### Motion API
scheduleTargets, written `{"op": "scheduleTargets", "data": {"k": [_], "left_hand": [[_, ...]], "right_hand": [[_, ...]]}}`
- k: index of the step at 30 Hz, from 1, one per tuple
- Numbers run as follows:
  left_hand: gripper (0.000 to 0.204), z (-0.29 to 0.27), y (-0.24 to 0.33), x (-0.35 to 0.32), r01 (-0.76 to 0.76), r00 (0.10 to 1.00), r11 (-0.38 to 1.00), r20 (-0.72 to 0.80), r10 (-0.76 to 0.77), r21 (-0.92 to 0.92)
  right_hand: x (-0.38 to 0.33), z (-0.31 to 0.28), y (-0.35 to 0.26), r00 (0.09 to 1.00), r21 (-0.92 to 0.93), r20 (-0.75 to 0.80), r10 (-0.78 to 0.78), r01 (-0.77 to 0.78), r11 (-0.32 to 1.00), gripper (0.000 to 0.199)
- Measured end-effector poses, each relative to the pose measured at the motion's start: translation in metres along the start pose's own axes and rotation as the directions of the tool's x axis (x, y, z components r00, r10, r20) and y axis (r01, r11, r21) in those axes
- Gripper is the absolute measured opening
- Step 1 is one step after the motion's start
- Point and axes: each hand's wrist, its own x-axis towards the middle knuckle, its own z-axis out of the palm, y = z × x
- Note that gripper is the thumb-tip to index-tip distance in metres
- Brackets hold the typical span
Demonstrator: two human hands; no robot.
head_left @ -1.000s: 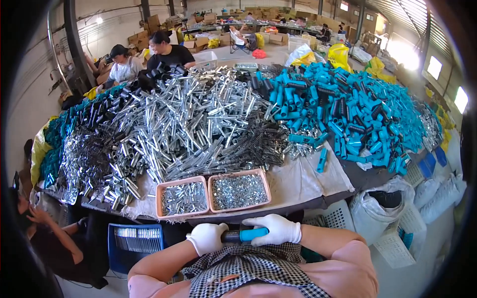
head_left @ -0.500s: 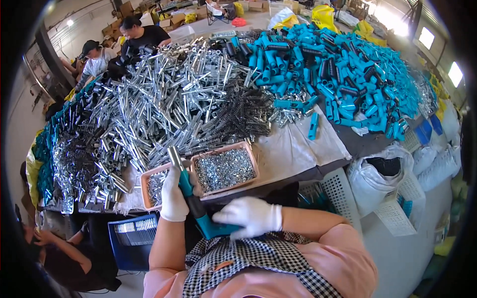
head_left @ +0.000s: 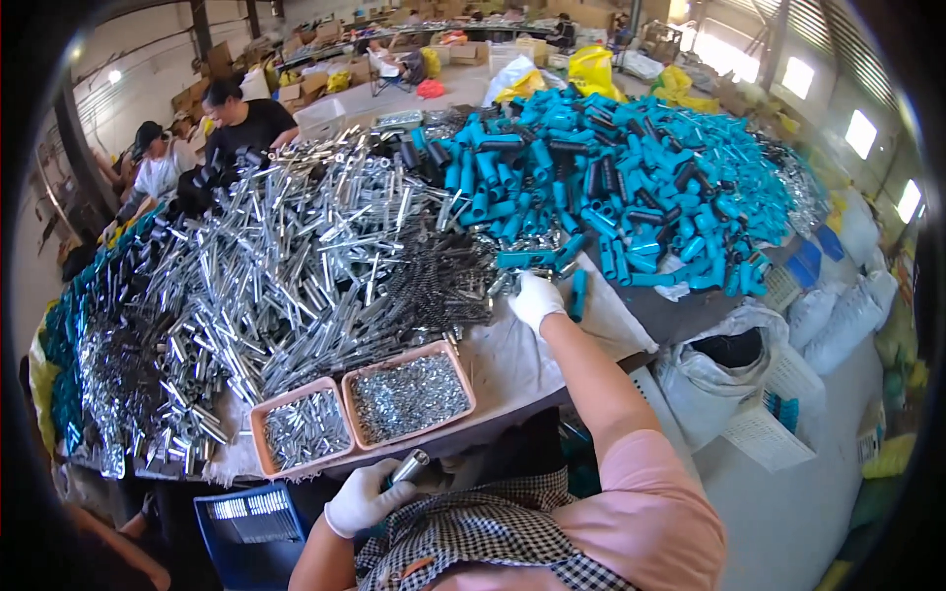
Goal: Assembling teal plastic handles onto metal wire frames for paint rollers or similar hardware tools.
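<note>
My left hand (head_left: pixel 365 500), in a white glove, is low in front of my checked apron, its fingers wrapped round a tool handle. The handle's silver tube (head_left: pixel 411 467) sticks up past the thumb, and most of its teal body is hidden by the hand and apron. At the far side of the white cloth, my gloved right hand (head_left: pixel 538 301) reaches to small shiny metal parts (head_left: pixel 505 280). Its fingertips are hidden among them. Beside it lie dark coil springs (head_left: pixel 439 281) and a loose teal handle piece (head_left: pixel 578 295).
Two pinkish trays (head_left: pixel 258 433) of small metal parts stand at the table's near edge. Silver tubes (head_left: pixel 286 256) heap at left, teal handle pieces (head_left: pixel 631 187) at right. A white sack (head_left: pixel 709 379) and a blue crate (head_left: pixel 202 522) stand below. Two people (head_left: pixel 241 123) work across.
My right hand has gone from beside the handle out to the small parts on the table. My left hand has lowered the handle from the trays toward my apron. The view has shifted.
</note>
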Motion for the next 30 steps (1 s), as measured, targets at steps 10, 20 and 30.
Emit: {"op": "scheduleTargets", "data": {"k": [10,20,30], "left_hand": [[0.056,0.001,0.007,0.009,-0.144,0.977,0.975,0.181,0.112,0.17],[0.048,0.031,0.015,-0.015,-0.145,0.988,0.847,0.032,0.149,0.512],[0.038,0.036,-0.003,-0.033,-0.078,0.955,0.789,-0.182,0.235,0.609]], "right_hand": [[-0.202,-0.069,-0.09,0.492,0.691,-0.025,-0.87,0.638,0.34,0.024],[-0.24,-0.051,-0.104,0.502,0.628,0.206,-0.84,0.59,0.507,0.026],[-0.242,-0.029,-0.104,0.459,0.513,0.128,-0.879,0.728,0.455,0.065]]}}
